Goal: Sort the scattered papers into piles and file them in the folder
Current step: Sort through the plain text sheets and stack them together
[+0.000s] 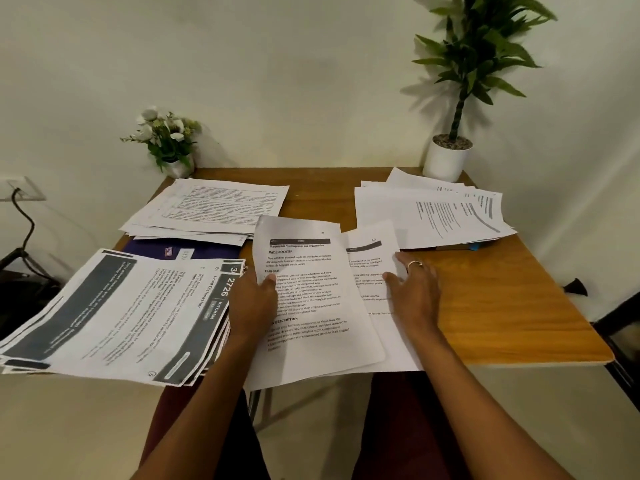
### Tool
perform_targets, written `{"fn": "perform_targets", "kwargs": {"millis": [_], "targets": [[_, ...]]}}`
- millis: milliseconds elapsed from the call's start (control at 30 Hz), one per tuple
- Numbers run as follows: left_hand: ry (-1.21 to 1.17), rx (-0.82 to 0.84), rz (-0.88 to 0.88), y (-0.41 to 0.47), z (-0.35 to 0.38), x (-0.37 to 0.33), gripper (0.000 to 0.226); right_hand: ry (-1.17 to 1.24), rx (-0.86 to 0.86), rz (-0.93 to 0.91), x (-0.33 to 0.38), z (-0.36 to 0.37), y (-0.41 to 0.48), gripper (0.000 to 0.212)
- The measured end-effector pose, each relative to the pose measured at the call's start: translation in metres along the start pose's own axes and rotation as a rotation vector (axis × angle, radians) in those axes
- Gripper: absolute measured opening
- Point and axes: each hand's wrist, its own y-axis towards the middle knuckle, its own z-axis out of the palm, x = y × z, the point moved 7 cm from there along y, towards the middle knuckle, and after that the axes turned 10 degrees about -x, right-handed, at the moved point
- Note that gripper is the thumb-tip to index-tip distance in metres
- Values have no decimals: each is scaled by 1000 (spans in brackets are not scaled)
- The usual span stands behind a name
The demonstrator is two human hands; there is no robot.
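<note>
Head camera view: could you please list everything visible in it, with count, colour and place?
orange-brown wooden table: one, centre.
stack of dark-banded printed sheets: one, white and grey, near left, overhanging the edge.
stack of white text sheets: one, far left.
fanned stack of white sheets: one, far right.
loose white text pages: two, middle front, overlapping.
dark blue folder: one, left, partly under the stacks.
white-flowered plant in a white pot: one, far-left corner.
tall green plant in a white pot: one, far-right corner.
black cable: one, left of table.
left grip: holds the top page's left edge.
right grip: ringed, rests flat on the other page.
</note>
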Motion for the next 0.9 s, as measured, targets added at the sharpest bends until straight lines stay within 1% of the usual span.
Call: {"fn": "perform_targets", "kwargs": {"millis": [67, 133, 267, 300, 333, 433, 467, 567, 700, 833, 900], "targets": [[15, -12, 28, -3, -1, -2, 26, 9, -23, -48, 5, -3, -2, 43], [25, -24, 60, -4, -1, -4, 31, 63, -10, -64, 7, -3, -3, 45], [28, -27, 122, -7, -3, -8, 36, 282, 106, 82, 5, 1, -3, 65], [22, -28, 134, -8, -3, -9, 36, 309, 119, 115, 4, 1, -3, 68], [13, -28, 139, -8, -3, -9, 37, 330, 125, 141, 4, -1, -2, 65], [-11, -23, 95, -8, -4, -6, 37, 361, 137, 214, -2, -15, 9, 45], [-18, -18, 89, -8, -3, -4, 35, 355, 133, 246, -6, -24, 14, 42], [-21, -24, 117, -8, -2, -5, 36, 265, 83, 325, -30, -62, 35, 46], [17, -44, 161, -6, -1, -5, 41, 65, 8, 354, -75, -106, 46, 48], [11, -46, 157, -8, -1, -5, 39, -174, 4, 334, -102, -122, 50, 40], [14, -48, 168, -8, -2, -6, 39, -235, -25, 311, -111, -127, 54, 34]]}}
